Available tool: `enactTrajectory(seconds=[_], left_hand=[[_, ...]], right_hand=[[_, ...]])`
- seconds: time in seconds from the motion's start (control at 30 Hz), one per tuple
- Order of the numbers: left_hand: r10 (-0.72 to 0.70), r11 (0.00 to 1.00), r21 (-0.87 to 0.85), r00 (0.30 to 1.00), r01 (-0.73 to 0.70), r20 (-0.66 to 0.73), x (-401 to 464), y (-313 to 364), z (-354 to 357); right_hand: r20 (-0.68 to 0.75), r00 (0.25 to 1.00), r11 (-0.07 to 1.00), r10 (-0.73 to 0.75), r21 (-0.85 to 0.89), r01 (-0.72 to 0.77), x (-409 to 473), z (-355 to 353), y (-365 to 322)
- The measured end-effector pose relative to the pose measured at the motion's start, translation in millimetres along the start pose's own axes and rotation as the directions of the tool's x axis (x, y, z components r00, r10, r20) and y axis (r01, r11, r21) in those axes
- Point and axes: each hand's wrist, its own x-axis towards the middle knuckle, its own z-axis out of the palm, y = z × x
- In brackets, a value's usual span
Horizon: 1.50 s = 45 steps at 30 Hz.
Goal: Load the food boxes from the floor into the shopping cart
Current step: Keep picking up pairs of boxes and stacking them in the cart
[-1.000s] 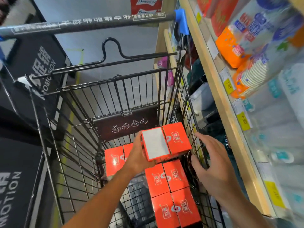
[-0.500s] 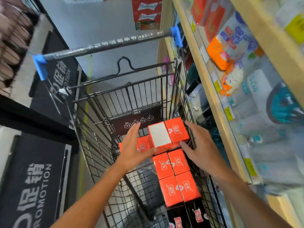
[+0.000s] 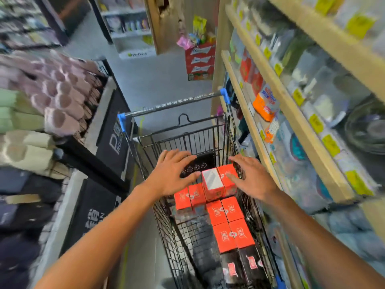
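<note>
A black wire shopping cart (image 3: 145,155) stands in the aisle below me. Several orange-red food boxes (image 3: 226,213) lie packed on its floor along the right side. A pair of boxes (image 3: 218,181), one showing a white face, sits stacked on top near the far end. My left hand (image 3: 174,172) hovers with fingers spread just left of that pair, holding nothing. My right hand (image 3: 251,179) is open too, its fingertips touching the stacked pair's right box. Two dark boxes (image 3: 241,268) lie at the cart's near end.
Wooden shelves (image 3: 291,109) of packaged goods run close along the cart's right side. A black promotion stand (image 3: 104,197) with rolled towels (image 3: 41,97) flanks the left. The cart handle (image 3: 173,104) with blue ends is at the far side. Red cartons (image 3: 200,59) stand down the grey aisle.
My left hand let go of the stacked pair of boxes, which now rests on the lower layer. Both hands have lifted and spread, and my view has risen away from the cart.
</note>
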Motion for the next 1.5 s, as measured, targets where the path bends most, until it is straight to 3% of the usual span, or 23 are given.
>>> enactTrajectory(seconds=[0.23,0.47,0.77,0.83,1.1,1.3,1.5], left_hand=[[0.092,0.994,0.056,0.995,-0.094,0.04,-22.8,23.5,-41.9],[0.285,0.951,0.077,0.948,-0.298,0.144,-31.2,29.3,-52.3],[0.586,0.802,0.022,0.793,-0.597,0.17,-51.8,74.6,-42.2],[0.668,0.736,0.009,0.728,-0.677,0.152,-58.4,102.2,-35.8],[0.838,0.488,-0.022,0.462,-0.872,0.291,-112.2,228.1,-6.0],[0.913,0.283,-0.095,0.238,-0.954,0.331,-203.6,326.0,20.7],[0.939,0.089,-0.15,0.033,-0.985,0.342,-335.1,410.5,48.0]], right_hand=[[-0.058,0.998,0.989,0.002,-0.147,-0.01,-41.3,-34.2,-27.3],[-0.082,0.983,0.961,0.163,-0.214,-0.177,-111.3,-45.9,-60.8],[-0.228,0.876,0.865,0.425,-0.183,-0.468,-238.5,-45.1,-103.4],[-0.25,0.831,0.825,0.498,-0.157,-0.542,-274.9,-41.1,-108.0],[-0.327,0.574,0.596,0.751,-0.038,-0.802,-437.4,-14.3,-115.1],[-0.369,0.325,0.389,0.871,0.112,-0.914,-577.8,25.1,-144.4],[-0.377,0.148,0.231,0.914,0.185,-0.955,-719.2,68.9,-194.2]])
